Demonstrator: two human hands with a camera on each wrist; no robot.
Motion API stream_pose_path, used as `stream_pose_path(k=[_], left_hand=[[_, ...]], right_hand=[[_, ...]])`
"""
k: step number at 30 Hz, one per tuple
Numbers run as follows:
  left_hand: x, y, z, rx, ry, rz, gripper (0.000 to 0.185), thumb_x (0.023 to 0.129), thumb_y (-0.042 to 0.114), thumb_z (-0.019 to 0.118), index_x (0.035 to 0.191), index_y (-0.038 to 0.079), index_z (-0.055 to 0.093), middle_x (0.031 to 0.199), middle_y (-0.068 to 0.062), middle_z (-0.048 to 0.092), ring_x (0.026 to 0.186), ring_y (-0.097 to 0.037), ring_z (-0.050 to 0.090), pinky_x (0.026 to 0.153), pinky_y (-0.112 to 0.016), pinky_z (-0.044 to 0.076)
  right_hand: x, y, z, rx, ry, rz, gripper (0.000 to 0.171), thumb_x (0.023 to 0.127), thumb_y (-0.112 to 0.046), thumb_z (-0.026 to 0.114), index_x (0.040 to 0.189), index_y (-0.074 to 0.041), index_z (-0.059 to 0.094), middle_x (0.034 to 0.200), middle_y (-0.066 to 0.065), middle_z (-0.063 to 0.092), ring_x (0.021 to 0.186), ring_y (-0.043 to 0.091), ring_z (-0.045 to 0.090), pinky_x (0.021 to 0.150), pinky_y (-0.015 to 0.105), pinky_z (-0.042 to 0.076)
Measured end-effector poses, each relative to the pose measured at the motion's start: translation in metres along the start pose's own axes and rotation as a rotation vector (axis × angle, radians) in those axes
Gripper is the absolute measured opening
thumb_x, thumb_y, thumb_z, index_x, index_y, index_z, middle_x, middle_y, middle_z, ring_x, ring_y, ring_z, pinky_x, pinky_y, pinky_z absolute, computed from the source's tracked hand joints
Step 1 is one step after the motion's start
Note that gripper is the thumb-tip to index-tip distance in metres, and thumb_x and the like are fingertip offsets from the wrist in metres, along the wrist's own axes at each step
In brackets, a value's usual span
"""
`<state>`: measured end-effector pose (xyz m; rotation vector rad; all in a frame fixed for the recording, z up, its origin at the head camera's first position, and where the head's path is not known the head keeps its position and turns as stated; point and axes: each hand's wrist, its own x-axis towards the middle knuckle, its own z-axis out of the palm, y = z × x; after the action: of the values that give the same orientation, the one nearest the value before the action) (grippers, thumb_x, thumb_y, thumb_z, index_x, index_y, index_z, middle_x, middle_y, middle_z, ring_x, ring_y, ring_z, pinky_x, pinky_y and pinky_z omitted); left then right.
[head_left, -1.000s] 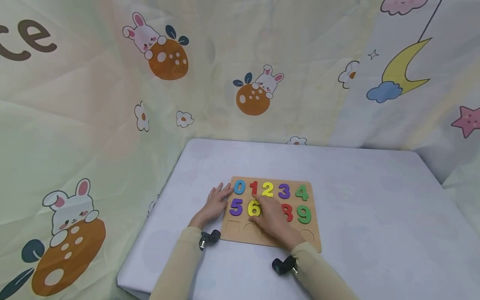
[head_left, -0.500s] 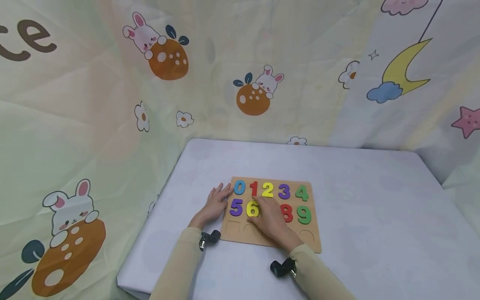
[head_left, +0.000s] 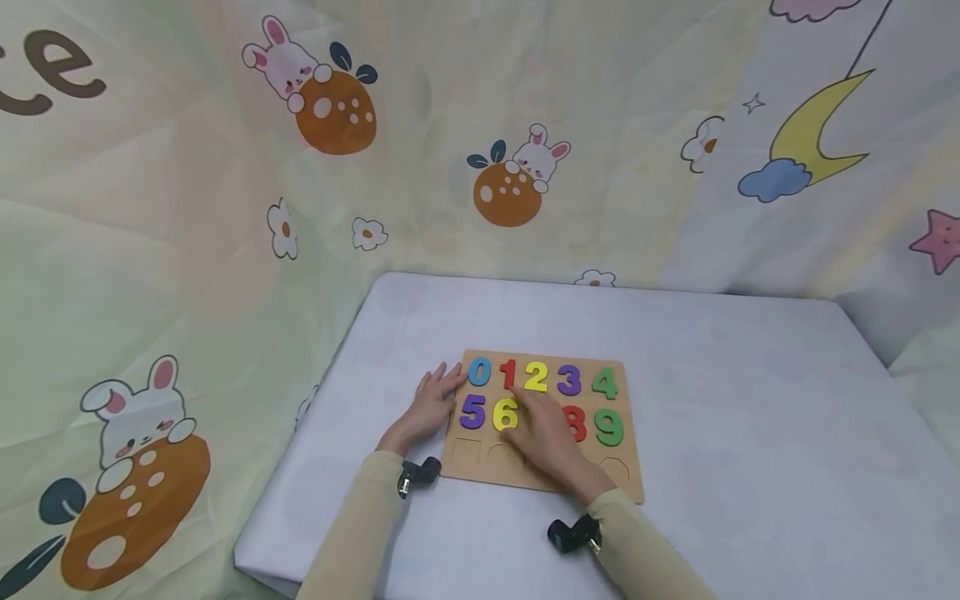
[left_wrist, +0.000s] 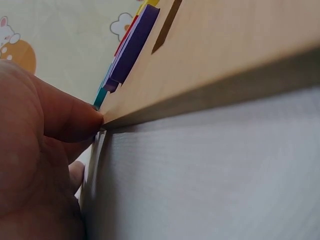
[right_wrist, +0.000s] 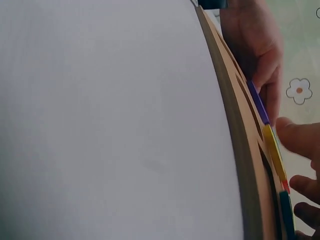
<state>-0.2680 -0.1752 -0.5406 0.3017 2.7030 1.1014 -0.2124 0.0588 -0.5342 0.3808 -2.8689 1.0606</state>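
Observation:
A wooden number board (head_left: 573,482) lies on the white table, bearing coloured digits in two rows. My left hand (head_left: 429,407) rests at the board's left edge with its fingers extended; in the left wrist view the thumb (left_wrist: 75,117) touches the board's corner. My right hand (head_left: 546,432) is over the second row, its thumb and index finger spread beside the yellow number 6 (head_left: 506,414). In the right wrist view its thumb (right_wrist: 297,137) is close to the 6's edge, and no digit is lifted. The right hand covers the place between the 6 and the red number 8 (head_left: 574,423).
Purple number 5 (head_left: 472,412) and green number 9 (head_left: 609,427) flank the second row. Shallow recesses (head_left: 467,452) line the board's front part. A printed cloth (head_left: 420,150) hangs behind the table (head_left: 750,417).
The yellow 6 has shifted slightly left on the board, and my right thumb and index finger have edged away from it. The left hand stays in place. The head view has tilted slightly.

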Motion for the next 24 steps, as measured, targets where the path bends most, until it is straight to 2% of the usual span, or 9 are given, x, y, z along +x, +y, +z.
stream_pose_path(k=[6,8,12,15,17,20,24], left_hand=[[0.0,-0.004,-0.004,0.01,-0.008,0.012,0.056,0.094,0.005,0.045,0.149,0.015,0.042,0.161,0.004,0.024,0.151,-0.021,0.001,0.121,-0.044,-0.008],[0.0,-0.004,-0.005,0.01,-0.006,0.001,0.056,0.094,0.005,0.045,0.149,0.016,0.041,0.161,0.004,0.023,0.151,-0.021,0.0,0.121,-0.045,-0.008],[-0.001,-0.005,-0.005,0.002,-0.007,-0.02,0.056,0.094,0.004,0.045,0.149,0.015,0.041,0.161,0.002,0.023,0.151,-0.022,0.0,0.121,-0.046,-0.009],[0.0,-0.007,-0.006,0.032,-0.008,-0.018,0.057,0.093,0.004,0.045,0.15,0.013,0.04,0.162,-0.002,0.022,0.151,-0.023,0.001,0.121,-0.045,-0.008],[0.0,-0.009,-0.006,0.056,-0.002,-0.011,0.057,0.093,0.004,0.045,0.15,0.011,0.04,0.162,-0.006,0.02,0.151,-0.024,0.003,0.121,-0.044,-0.007],[-0.001,-0.012,-0.007,0.075,0.018,0.005,0.057,0.092,0.003,0.046,0.149,0.007,0.04,0.162,-0.012,0.018,0.151,-0.026,0.006,0.122,-0.044,-0.005],[-0.004,-0.015,-0.009,0.078,0.019,-0.012,0.058,0.092,0.004,0.046,0.149,0.007,0.038,0.162,-0.012,0.016,0.151,-0.025,0.006,0.122,-0.043,-0.004]], right_hand=[[-0.005,0.01,-0.014,0.096,0.039,0.031,0.061,0.085,-0.028,0.076,0.14,-0.015,0.051,0.135,0.001,0.057,0.128,0.022,0.051,0.105,0.043,0.046],[-0.006,0.014,-0.018,0.121,0.061,0.035,0.058,0.087,-0.027,0.074,0.139,-0.014,0.052,0.132,0.002,0.059,0.117,0.022,0.057,0.097,0.043,0.051],[-0.008,0.023,-0.027,0.154,0.088,0.047,0.055,0.09,-0.024,0.071,0.14,-0.013,0.051,0.136,0.003,0.057,0.12,0.023,0.055,0.098,0.044,0.051],[-0.01,0.027,-0.035,0.164,0.107,0.054,0.054,0.091,-0.021,0.07,0.14,-0.01,0.051,0.14,0.006,0.055,0.126,0.027,0.054,0.101,0.046,0.049],[-0.011,0.03,-0.042,0.18,0.121,0.066,0.052,0.091,-0.019,0.069,0.139,-0.01,0.052,0.139,0.007,0.055,0.123,0.029,0.056,0.098,0.047,0.051],[-0.012,0.036,-0.051,0.178,0.128,0.088,0.05,0.092,-0.019,0.067,0.14,-0.011,0.051,0.138,0.007,0.055,0.123,0.031,0.056,0.097,0.051,0.051],[-0.011,0.046,-0.064,0.125,0.129,0.081,0.051,0.094,-0.021,0.064,0.142,-0.01,0.049,0.14,0.01,0.054,0.125,0.035,0.054,0.098,0.054,0.049]])
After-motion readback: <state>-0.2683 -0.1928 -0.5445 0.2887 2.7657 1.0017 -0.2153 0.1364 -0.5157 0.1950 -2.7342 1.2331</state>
